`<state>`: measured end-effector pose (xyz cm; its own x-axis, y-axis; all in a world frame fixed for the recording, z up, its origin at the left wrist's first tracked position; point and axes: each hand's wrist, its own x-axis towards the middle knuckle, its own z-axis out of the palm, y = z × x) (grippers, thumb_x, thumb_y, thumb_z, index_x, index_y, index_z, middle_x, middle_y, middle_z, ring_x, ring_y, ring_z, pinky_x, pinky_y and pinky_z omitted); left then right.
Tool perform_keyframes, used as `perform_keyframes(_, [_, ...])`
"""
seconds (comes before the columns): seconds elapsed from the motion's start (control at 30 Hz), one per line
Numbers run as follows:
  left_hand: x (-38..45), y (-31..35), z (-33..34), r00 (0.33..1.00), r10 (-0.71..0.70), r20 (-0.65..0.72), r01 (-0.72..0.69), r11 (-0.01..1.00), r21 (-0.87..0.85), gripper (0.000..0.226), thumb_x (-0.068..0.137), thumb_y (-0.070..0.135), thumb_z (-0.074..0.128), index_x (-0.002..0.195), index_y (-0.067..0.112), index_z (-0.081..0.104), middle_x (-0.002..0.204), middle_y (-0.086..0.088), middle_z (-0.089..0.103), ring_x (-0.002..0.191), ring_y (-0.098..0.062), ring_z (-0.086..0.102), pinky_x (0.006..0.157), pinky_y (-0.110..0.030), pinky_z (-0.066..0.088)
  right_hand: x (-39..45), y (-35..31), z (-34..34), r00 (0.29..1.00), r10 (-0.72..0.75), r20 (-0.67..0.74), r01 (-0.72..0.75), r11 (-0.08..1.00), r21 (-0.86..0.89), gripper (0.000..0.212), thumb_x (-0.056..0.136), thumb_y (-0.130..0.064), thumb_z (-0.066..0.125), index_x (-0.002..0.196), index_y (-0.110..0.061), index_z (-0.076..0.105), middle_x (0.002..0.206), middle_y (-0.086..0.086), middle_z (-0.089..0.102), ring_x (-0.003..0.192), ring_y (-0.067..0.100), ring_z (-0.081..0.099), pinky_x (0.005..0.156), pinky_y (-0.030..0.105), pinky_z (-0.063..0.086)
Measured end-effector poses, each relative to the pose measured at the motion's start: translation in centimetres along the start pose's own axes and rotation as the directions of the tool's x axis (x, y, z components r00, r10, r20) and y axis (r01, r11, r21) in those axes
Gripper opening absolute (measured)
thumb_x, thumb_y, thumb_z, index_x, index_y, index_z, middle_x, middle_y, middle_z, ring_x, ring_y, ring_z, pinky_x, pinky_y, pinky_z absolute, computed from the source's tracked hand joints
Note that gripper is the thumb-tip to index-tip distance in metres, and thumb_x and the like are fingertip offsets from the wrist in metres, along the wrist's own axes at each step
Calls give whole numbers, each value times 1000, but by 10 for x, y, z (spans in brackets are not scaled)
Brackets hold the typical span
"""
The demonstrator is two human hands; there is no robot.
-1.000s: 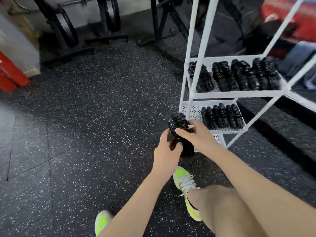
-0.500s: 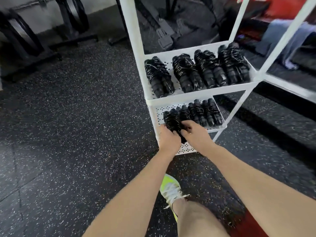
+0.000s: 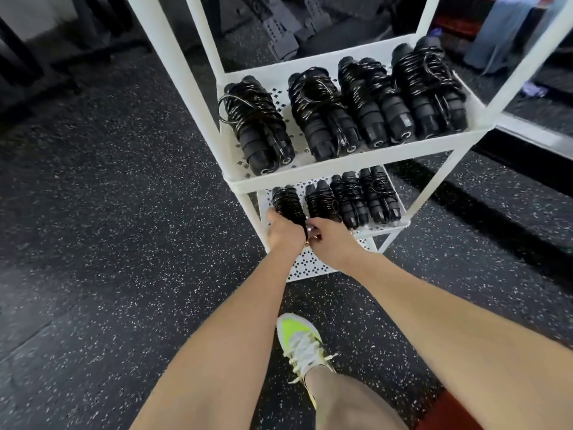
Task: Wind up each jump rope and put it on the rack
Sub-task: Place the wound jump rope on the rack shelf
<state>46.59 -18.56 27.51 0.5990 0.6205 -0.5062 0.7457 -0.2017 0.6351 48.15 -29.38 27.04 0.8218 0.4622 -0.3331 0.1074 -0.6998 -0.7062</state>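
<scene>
A white metal rack (image 3: 350,172) stands in front of me with perforated shelves. Several wound black jump ropes lie side by side on its upper shelf (image 3: 313,113). On the shelf below, three wound ropes (image 3: 350,200) lie in a row, and a further wound black jump rope (image 3: 286,203) sits at the left end. My left hand (image 3: 283,232) grips the near end of that rope. My right hand (image 3: 328,240) is beside it, fingers curled at the rope's near end; whether they pinch it is hidden.
Dark speckled rubber floor (image 3: 108,228) spreads to the left of the rack. My yellow-green shoe (image 3: 299,342) stands just in front of the rack's lowest shelf (image 3: 307,268). Black gym equipment (image 3: 279,23) sits behind the rack. A white bar (image 3: 533,135) runs at the right.
Both hands carried the wound rope from in front of the rack into the lower shelf's left end. The view has closed in on the rack.
</scene>
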Motion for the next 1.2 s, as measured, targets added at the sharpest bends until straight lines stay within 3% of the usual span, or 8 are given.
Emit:
perform_keyframes(0.13, [0, 1, -3, 997, 71, -14, -69, 993, 95, 55, 96, 4, 54, 146, 10, 31, 135, -21, 55, 117, -38, 61, 85, -42, 54, -7, 0, 1, 1000, -13, 9, 14, 998, -69, 47, 96, -4, 50, 143, -9, 53, 139, 12, 61, 129, 30, 54, 105, 30, 41])
perform_keyframes(0.4, [-39, -5, -8, 968, 242, 65, -250, 915, 317, 69, 102, 22, 57, 159, 8, 19, 164, -22, 22, 150, -42, 21, 123, -49, 23, -37, -6, -11, 997, -70, -32, 67, 994, -87, 43, 95, -2, 53, 137, -13, 58, 133, 9, 64, 124, 25, 58, 103, 32, 44])
perform_keyframes(0.57, [-88, -4, -41, 907, 421, 3, -420, 903, 97, 51, 101, 9, 50, 151, 13, 40, 153, -7, 38, 129, -22, 46, 106, -32, 42, -75, -10, -55, 970, -91, -226, 86, 996, -33, 27, 102, -18, 52, 127, -15, 63, 118, -2, 69, 105, 16, 64, 93, 33, 53])
perform_keyframes(0.73, [-142, 1, -97, 818, 473, -328, -503, 864, -7, 13, 101, 17, 57, 113, 18, 61, 114, 0, 56, 87, -2, 52, 66, -9, 37, -124, -21, -125, 834, 40, -550, 50, 988, 148, 26, 105, -38, 48, 110, -13, 55, 87, -3, 64, 74, 15, 62, 58, 29, 45])
perform_keyframes(0.9, [-174, 38, -158, 689, 476, -547, -630, 766, -128, 29, 102, 32, 61, 126, 20, 53, 110, 5, 55, 89, 2, 54, 76, -11, 43, -141, -39, -211, 632, 79, -771, 175, 954, 242, 43, 102, -44, 52, 127, -9, 50, 116, 6, 59, 100, 25, 57, 83, 33, 41])
perform_keyframes(1.0, [-180, 71, -183, 688, 514, -513, -638, 764, -91, 42, 103, 41, 56, 138, 18, 54, 110, 6, 62, 93, -9, 59, 74, -15, 37, -136, -52, -250, 694, -36, -719, 221, 961, 166, 58, 101, -58, 44, 147, -21, 41, 139, 2, 56, 114, 24, 61, 98, 46, 50])
perform_keyframes(1.1, [-173, 94, -194, 751, 486, -447, -584, 805, -105, 31, 105, 42, 51, 102, 14, 65, 89, -2, 72, 85, -24, 68, 65, -26, 48, -136, -70, -269, 777, -70, -626, 193, 973, 130, 45, 106, -48, 39, 134, -15, 51, 115, 6, 66, 77, 19, 67, 75, 37, 53])
perform_keyframes(1.2, [-167, 106, -198, 799, 422, -429, -536, 823, -187, 36, 104, 38, 51, 85, 9, 59, 79, -11, 71, 77, -31, 71, 64, -36, 51, -135, -78, -273, 799, -74, -597, 184, 975, 126, 38, 109, -40, 35, 111, -8, 57, 96, 10, 68, 64, 16, 61, 52, 24, 48])
